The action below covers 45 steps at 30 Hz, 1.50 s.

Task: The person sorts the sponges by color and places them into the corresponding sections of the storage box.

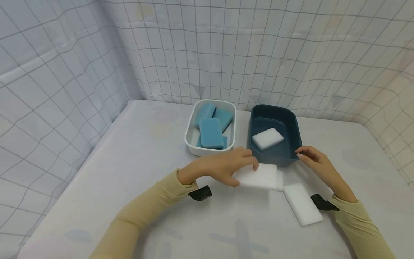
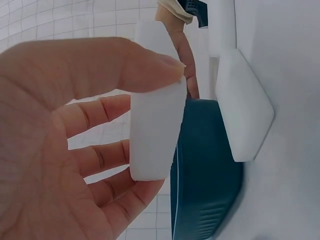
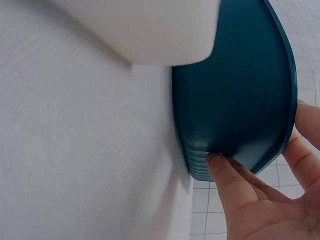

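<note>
My left hand (image 1: 223,167) holds a white sponge (image 1: 261,176) above the table, in front of the dark blue bin (image 1: 274,157). In the left wrist view, the thumb presses one face of this sponge (image 2: 156,130) while the fingers lie on the other. My right hand (image 1: 318,169) grips the bin's near right corner; its fingertips touch the wall and rim in the right wrist view. Inside the bin lies one white sponge (image 1: 267,139). Another white sponge (image 1: 302,205) rests on the table near the right wrist, and a further white edge (image 1: 280,180) shows behind the held one.
A white bin (image 1: 193,148) stands left of the blue one, with several blue sponges (image 1: 211,133) in it. Grid-patterned cloth (image 1: 213,54) hangs behind and at both sides of the table (image 1: 145,144), which has a pale cover.
</note>
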{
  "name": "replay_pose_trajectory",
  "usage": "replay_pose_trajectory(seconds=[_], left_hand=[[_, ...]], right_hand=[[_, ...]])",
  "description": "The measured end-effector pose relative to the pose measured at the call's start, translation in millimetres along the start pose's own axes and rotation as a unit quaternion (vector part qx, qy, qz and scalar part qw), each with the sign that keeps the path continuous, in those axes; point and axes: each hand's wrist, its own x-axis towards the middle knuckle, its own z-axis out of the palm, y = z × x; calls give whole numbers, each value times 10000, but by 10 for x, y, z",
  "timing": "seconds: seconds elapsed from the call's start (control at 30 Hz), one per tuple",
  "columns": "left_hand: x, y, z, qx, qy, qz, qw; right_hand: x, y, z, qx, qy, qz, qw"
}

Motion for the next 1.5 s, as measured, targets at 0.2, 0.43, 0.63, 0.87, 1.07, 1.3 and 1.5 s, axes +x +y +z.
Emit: replay_pose_trajectory(seconds=[0.2,0.43,0.63,0.87,1.07,1.3,1.5], left_hand=[[69,-65,-3,-108,142,-156,9997],[178,-154,-5,-207,321,-492,9981],[302,-245,-3,-339,433,-663,9963],[414,-322,2,-486,530,-788,9943],[473,-350,-5,-532,584,-869,9931],[569,-403,6,-542,600,-1111,9905],[666,-441,10,-559,627,-1243,9887]], right_hand=[[-1,1,2,60,-46,-23,10000],[-3,-8,2,-66,2,10,10000],[-4,2,-6,-59,54,-34,10000],[0,20,-8,50,13,-83,10000],[5,25,-12,44,23,-105,9999],[11,17,-8,67,-3,-87,9999],[5,4,-4,11,4,2,10000]])
